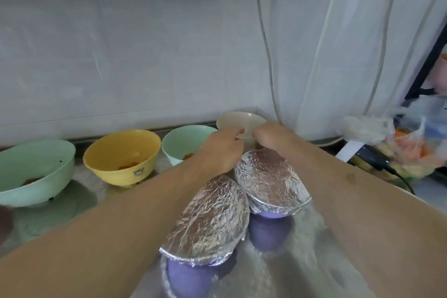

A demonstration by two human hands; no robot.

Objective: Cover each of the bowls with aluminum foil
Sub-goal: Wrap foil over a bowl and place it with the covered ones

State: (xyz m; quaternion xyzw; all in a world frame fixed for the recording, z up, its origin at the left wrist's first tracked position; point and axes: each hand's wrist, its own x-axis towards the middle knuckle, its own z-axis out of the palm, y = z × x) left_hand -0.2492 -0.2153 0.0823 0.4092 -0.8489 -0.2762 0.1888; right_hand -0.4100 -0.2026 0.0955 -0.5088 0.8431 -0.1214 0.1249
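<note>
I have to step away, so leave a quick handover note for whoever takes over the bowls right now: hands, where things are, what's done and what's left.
Hands: left hand and right hand are both at the near rim of the beige bowl by the back wall, fingers curled on it.
Done: two purple bowls, the near one and the far one, each have a foil cover crimped over the rim.
Left: the beige bowl, the small mint bowl, the yellow bowl and the large mint bowl are uncovered.
No foil roll is in view.
</note>
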